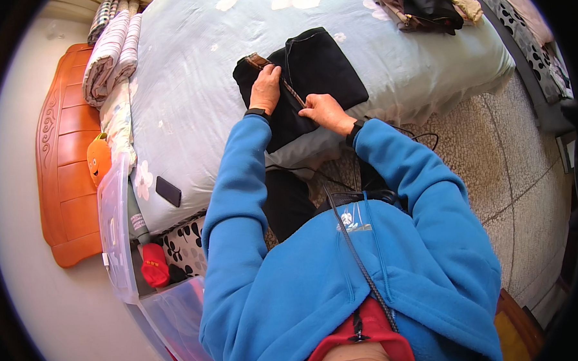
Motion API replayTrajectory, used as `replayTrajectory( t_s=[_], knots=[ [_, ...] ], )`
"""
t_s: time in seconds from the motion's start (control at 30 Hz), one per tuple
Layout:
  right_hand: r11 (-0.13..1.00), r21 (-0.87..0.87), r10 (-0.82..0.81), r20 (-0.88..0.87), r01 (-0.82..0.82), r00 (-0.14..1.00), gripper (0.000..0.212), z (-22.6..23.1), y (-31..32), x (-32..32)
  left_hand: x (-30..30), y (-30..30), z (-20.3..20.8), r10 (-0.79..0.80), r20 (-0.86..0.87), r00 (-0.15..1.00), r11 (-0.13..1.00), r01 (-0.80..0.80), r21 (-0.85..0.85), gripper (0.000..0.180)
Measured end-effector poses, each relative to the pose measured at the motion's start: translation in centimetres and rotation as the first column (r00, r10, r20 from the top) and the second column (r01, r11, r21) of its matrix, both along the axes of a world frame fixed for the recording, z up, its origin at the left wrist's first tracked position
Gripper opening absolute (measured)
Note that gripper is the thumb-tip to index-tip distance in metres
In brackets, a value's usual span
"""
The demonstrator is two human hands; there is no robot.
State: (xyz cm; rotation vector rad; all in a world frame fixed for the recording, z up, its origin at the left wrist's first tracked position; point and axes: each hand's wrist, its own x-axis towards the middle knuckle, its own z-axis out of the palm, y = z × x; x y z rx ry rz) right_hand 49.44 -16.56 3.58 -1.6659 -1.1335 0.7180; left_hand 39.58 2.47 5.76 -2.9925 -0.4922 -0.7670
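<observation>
A dark, folded garment (326, 72), which looks like a pair of trousers, lies on the near edge of the bed. Along its middle runs a brown-and-orange patterned inner band (257, 60). My left hand (266, 90) is closed on the upper part of this band, thumb and fingers pressed together. Lower down and to the right, my right hand (328, 113) pinches the other end of the band at the garment's edge. Both hands rest close over the cloth, and my palms hide part of it.
Pale blue floral bedding (187, 75) covers the bed. A black phone (168, 191) lies at its left near edge. Dark clothes (423, 7) are piled at the far right. Left stand rolled quilts (108, 62), an orange plush toy (98, 160) and a clear plastic box (117, 233).
</observation>
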Motion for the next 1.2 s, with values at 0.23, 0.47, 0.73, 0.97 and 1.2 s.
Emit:
replayTrajectory(
  t_s=[0.23, 0.47, 0.73, 0.97, 1.2],
  knots=[
    [0.997, -0.071, -0.016, 0.082, 0.022, 0.997, 0.026, 0.1, -0.9, -0.2, -1.2, -2.1, -1.7, 0.094, 0.085, 0.992, 0.97, -0.072, -0.232, 0.029],
    [0.998, -0.059, -0.023, 0.143, 0.031, 0.99, 0.024, 0.6, -1.2, -0.3, -2.4, -4.1, -2.9, 0.077, -0.175, 0.981, 0.996, -0.085, -0.038, 0.056],
    [0.911, 0.412, -0.22, 0.481, 0.003, 0.849, 0.016, 3.4, -0.3, -0.5, -2.5, -3.0, -4.2, 0.035, -0.225, 0.974, 0.991, -0.063, -0.116, 0.059],
    [0.988, 0.004, 0.079, 0.839, -0.152, 0.539, 0.069, -0.2, -0.2, -3.3, -2.9, -0.7, -5.4, -0.05, -0.119, 0.992, 0.902, -0.007, -0.432, 0.048],
    [0.986, -0.026, 0.107, 0.862, -0.168, 0.496, 0.066, -2.1, -0.3, -2.8, -3.1, -0.4, -1.8, -0.058, 0.084, 0.995, 0.726, 0.1, -0.68, 0.031]
  ],
)
